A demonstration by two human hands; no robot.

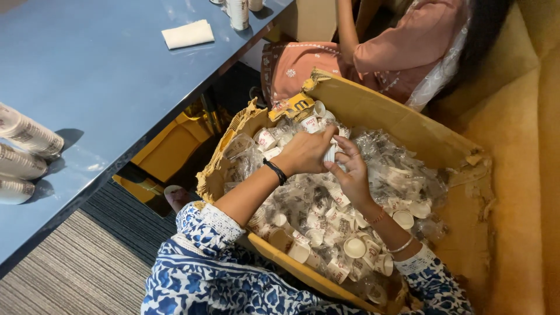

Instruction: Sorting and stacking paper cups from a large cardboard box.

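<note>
Blue-patterned sleeves (204, 262) were extended over the torn cardboard box (408, 125); a small paper cup (331, 153) was pinched between the left hand (306, 153) and right hand (350, 172), above the loose cups (326, 233), apparently for separating.

Torn cardboard box (408, 125) walls hem cups (326, 233); blue table (87, 76) edge close left.

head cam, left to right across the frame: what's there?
Stacks of paper cups lying on the blue table → folded white cloth → left hand → right hand, both over loose cups in the cardboard box → tan sofa.
</note>
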